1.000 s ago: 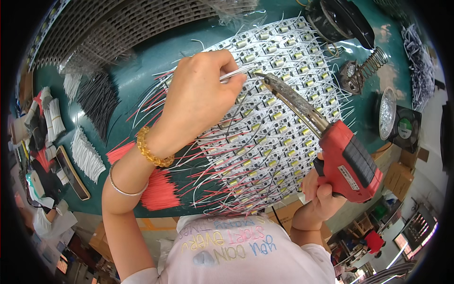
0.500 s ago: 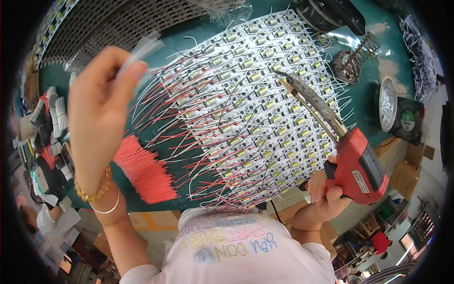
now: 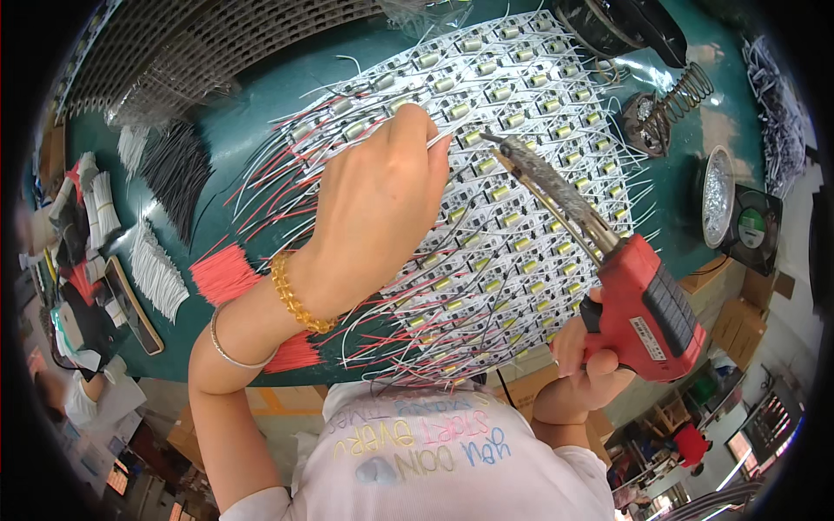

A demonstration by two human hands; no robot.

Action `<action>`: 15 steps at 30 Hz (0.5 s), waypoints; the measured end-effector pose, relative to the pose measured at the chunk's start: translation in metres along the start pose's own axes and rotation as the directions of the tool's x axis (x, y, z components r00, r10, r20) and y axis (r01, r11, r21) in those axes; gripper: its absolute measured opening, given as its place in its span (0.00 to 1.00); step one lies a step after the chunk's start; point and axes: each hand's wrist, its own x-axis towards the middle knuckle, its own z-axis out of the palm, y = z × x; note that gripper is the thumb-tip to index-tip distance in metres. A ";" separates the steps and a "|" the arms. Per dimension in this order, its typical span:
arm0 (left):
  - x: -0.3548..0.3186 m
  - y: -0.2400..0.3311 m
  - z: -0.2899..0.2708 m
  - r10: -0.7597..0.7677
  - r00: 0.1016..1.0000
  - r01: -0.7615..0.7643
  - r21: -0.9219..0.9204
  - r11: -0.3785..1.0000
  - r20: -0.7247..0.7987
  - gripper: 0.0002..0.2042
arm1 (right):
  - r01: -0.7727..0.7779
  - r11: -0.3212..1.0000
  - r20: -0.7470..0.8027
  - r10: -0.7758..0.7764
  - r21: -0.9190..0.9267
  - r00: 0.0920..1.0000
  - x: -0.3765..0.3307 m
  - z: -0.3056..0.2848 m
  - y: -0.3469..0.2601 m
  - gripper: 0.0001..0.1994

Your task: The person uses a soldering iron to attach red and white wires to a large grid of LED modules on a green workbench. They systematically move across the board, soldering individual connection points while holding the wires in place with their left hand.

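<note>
Head view, quick notes: my left hand (image 3: 378,204) is over the middle of the white LED board panel (image 3: 512,234), fingers pressed together and pinching a thin white wire (image 3: 440,139) at the fingertips (image 3: 432,152). Only a short bit of that wire shows past the fingertips, pointing up and right toward the far right corner of the green work mat (image 3: 261,95).

My right hand (image 3: 584,369) sits at the near edge of the mat, fingers curled tight around the grip of the red soldering gun (image 3: 647,308). Its long axis runs diagonally from the red body near the near right edge up and left across the panel, ending at the tip (image 3: 488,137).

Key relation: the tip lies just right of the pinched wire end, near it but apart, with a small gap of board between them. Both point at the same patch of panel in the upper middle rows. The left hand is nearer that spot; the gun reaches it only by its long barrel. I can't tell whether the wire end touches a pad on the board.

Around it: red and white leads fan off the panel's left and near edges, a bundle of red wires (image 3: 228,271) lies by my left wrist, and a coiled iron stand (image 3: 665,108) sits near the far right corner of the mat.
</note>
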 end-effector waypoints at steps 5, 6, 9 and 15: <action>-0.005 -0.001 0.005 0.046 0.999 -0.044 0.059 0.997 -0.020 0.06 | -0.068 0.991 0.023 0.065 0.118 0.998 0.008 0.011 -0.009 0.40; -0.006 -0.001 0.006 0.067 0.997 -0.065 0.078 0.995 -0.030 0.06 | -0.102 0.974 0.024 0.099 0.202 0.995 0.010 0.015 -0.012 0.40; -0.005 0.000 0.005 0.070 0.997 -0.067 0.089 0.994 -0.031 0.06 | -0.098 0.983 0.033 0.094 0.157 0.995 0.008 0.013 -0.007 0.39; -0.005 0.001 0.005 0.098 0.995 -0.097 0.158 0.983 -0.002 0.09 | -0.234 0.967 0.004 0.236 -0.100 0.972 -0.009 -0.003 0.006 0.30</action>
